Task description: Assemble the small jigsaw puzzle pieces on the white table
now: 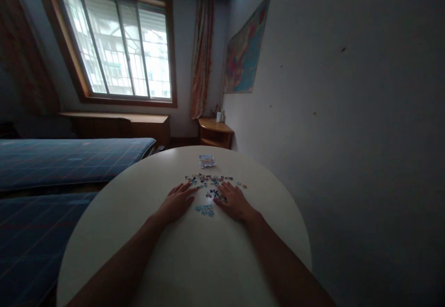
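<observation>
Loose jigsaw puzzle pieces (206, 178) lie scattered on a round white table (132, 205). My left hand (176, 202) rests open at their left edge, its fingers stretched toward a few pieces. On the other side, my right hand (235, 201) is spread over a small heap of dark pieces (211, 194), covering part of it. Between my wrists is a joined light-blue section of puzzle (205, 210) with an uneven edge. Beyond the loose pieces lies a small printed picture sheet (207, 160).
Two beds with blue plaid covers (69, 159) are at the left of the table. A bare wall (347, 159) runs along the right, with a map (245, 52) on it. A wooden corner shelf (215, 125) stands behind, near the window (118, 47).
</observation>
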Demonstrator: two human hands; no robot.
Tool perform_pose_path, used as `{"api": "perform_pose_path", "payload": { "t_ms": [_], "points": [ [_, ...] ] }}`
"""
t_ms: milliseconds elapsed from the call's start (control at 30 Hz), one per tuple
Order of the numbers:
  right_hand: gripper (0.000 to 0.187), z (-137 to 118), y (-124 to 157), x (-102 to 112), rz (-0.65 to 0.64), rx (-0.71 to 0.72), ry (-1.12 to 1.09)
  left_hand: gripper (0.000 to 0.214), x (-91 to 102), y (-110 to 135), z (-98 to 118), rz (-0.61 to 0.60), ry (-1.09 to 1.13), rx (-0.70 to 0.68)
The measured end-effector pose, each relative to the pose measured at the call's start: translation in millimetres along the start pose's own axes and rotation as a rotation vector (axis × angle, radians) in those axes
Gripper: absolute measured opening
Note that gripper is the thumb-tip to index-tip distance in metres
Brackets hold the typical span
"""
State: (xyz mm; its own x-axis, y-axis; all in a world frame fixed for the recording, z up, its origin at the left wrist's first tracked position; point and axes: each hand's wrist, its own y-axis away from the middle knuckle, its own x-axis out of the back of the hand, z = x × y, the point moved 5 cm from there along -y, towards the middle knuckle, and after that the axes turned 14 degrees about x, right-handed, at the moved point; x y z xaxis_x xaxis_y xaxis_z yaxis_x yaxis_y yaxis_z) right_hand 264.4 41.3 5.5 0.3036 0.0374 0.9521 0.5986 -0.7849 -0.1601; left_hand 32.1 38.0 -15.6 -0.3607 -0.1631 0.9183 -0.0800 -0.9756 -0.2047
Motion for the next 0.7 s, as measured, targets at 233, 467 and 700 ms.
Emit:
{"api": "perform_pose_path", "payload": {
  "t_ms": [233, 467, 700],
  "points": [
    [0.048, 53, 11, 16, 0.189, -0.255, 0.078, 0.044, 2.4, 2, 4, -0.007, 0.05, -0.043],
    [0.032, 59, 19, 33, 0.2, -0.14, 0.024, 0.03, 20.7, 18, 39, -0.023, 0.189, -0.289],
    [0.032, 60, 30, 40, 0.166, -0.047, -0.145, 0.024, 24.2, 25, 53, -0.142, 0.211, -0.356]
  ]
}}
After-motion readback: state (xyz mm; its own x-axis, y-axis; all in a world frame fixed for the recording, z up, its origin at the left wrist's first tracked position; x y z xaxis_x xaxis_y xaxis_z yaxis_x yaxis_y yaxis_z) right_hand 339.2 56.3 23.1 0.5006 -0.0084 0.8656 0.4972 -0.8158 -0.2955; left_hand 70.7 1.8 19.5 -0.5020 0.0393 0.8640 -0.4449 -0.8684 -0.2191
